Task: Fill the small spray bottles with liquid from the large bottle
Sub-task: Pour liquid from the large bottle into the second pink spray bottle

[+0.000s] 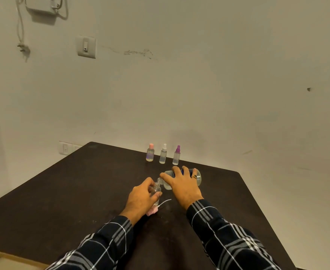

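My right hand (182, 185) grips the large clear bottle (198, 177), tipped on its side with its neck pointing left and down. The neck meets the open mouth of a small clear spray bottle (156, 189) that stands on the dark table (63, 191). My left hand (140, 199) is wrapped around that small bottle. Its pink spray cap (153, 211) with a white dip tube lies on the table just in front of it, partly hidden by my left hand.
Three small bottles stand in a row near the table's far edge: a pink-capped one (150, 152), a white-capped one (163, 153) and a purple-capped one (176, 155). A bare wall rises right behind them. The table's right edge slants away past my right sleeve.
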